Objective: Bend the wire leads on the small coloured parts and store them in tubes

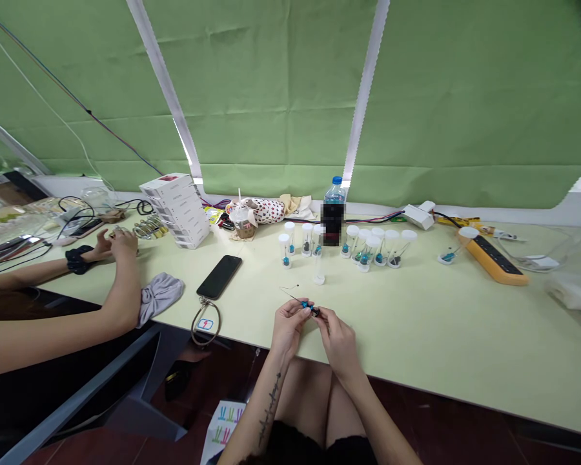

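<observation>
The fingers point(300, 310) of both hands pinch a small blue and black part point(310, 309). The left hand point(288, 326) and the right hand point(337, 339) are close together above the counter point(416, 336), and both touch the part. A thin wire point(290, 294) sticks out of it, going up and left, past the left hand. Plastic tubes point(363, 248) stand farther off, and a black phone point(219, 276) lies to the left.

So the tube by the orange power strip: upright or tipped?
Tipped. The tube lies on its side on the table, white cap toward the orange power strip, unlike the upright tubes to its left.
</observation>
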`<act>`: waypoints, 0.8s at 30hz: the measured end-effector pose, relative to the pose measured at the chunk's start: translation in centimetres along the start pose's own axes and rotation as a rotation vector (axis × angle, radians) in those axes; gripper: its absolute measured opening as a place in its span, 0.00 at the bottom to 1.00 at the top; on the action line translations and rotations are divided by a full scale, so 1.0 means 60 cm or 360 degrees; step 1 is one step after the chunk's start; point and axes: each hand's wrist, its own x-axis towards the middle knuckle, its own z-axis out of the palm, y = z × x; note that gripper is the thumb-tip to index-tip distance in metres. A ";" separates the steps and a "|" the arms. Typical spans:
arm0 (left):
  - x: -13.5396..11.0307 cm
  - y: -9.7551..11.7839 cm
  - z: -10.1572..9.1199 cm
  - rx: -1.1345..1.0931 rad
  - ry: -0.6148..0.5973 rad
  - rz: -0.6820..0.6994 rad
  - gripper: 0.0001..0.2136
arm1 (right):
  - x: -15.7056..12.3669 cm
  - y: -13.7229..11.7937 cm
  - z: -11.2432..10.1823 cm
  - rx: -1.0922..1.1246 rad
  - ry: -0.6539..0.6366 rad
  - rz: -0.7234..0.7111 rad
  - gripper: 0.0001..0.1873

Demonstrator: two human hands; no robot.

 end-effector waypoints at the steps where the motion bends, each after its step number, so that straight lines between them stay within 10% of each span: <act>1: 0.000 0.000 0.000 0.0007 0.0006 -0.0003 0.14 | 0.000 0.001 0.000 0.0001 -0.0002 0.0005 0.13; 24: -0.001 0.003 0.001 -0.0002 -0.0025 -0.0041 0.13 | -0.006 0.006 0.004 -0.0084 -0.0028 0.0015 0.17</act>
